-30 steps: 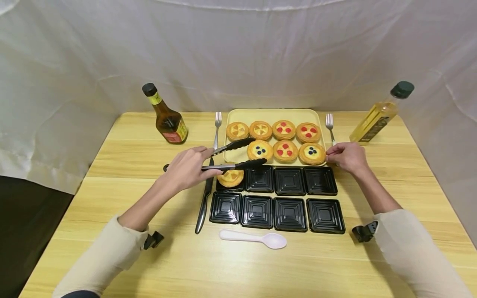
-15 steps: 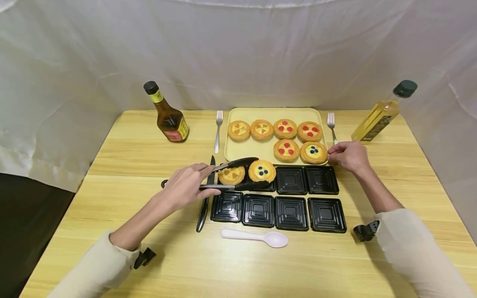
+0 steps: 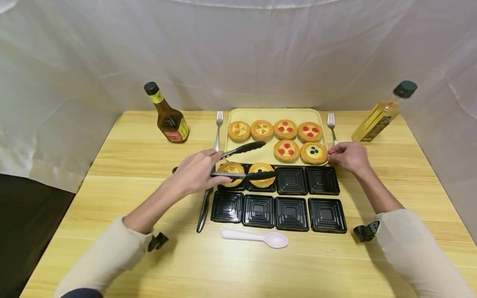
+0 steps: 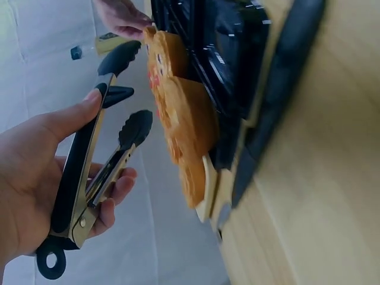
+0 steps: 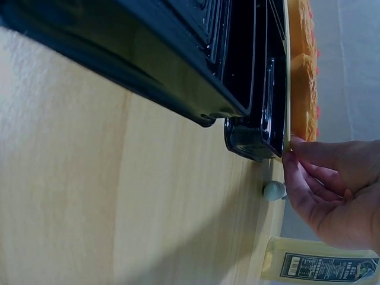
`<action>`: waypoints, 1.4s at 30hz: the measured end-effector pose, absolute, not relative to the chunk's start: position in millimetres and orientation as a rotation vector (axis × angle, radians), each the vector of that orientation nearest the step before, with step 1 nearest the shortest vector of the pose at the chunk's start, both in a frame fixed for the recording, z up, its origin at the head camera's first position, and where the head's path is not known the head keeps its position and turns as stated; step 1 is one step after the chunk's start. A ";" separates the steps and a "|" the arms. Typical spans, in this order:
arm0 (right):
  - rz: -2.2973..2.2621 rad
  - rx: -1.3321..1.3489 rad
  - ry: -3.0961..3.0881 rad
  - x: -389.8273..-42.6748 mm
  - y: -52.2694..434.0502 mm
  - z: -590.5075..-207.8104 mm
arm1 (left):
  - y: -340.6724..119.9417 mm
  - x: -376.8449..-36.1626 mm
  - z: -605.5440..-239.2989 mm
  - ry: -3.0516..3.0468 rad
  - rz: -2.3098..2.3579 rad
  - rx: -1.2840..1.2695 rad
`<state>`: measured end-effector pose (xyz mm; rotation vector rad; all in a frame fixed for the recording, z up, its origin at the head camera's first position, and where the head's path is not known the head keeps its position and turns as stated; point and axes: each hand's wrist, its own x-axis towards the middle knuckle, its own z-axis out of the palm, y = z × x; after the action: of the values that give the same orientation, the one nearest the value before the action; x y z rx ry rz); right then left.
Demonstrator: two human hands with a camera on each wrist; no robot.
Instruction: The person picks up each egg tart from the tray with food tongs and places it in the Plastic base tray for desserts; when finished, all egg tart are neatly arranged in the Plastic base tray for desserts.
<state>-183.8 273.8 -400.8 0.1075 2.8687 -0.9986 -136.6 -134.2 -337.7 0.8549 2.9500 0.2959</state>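
Note:
My left hand grips black-tipped metal tongs, also seen in the left wrist view as tongs in the hand. Their arms are spread and hold nothing. The lower arm crosses over a blueberry tart that sits in the second black container of the back row. Beside it lies a yellow-topped tart in the first container. My right hand pinches the front right corner of the yellow tray; the right wrist view shows the fingers on the tray's edge.
Several tarts remain on the tray, such as a red-dotted one. Empty black containers fill the rest of both rows. A knife, a white spoon, two forks, a brown sauce bottle and an oil bottle surround them.
The tongs carried the blueberry tart off the tray into the second black container, then spread apart and rose clear of it. My right hand stayed on the tray's corner.

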 end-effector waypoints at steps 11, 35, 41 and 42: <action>-1.030 0.113 2.877 -184.7 274.9 -402.2 | -71.3 -174.4 -343.7 2.866 0.288 0.720; -1.029 0.114 2.857 -184.5 277.0 -402.1 | -77.4 -119.9 -341.8 2.890 0.193 1.013; -1.056 0.130 2.837 -184.9 276.1 -403.0 | -79.1 -118.6 -342.6 2.844 0.187 1.009; -1.061 0.133 2.832 -185.1 276.0 -403.1 | -79.1 -119.2 -340.8 2.836 0.193 1.001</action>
<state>-185.1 276.0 -403.1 0.1326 2.8318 -1.0612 -119.2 -79.0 -340.8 1.0013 2.8356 0.1928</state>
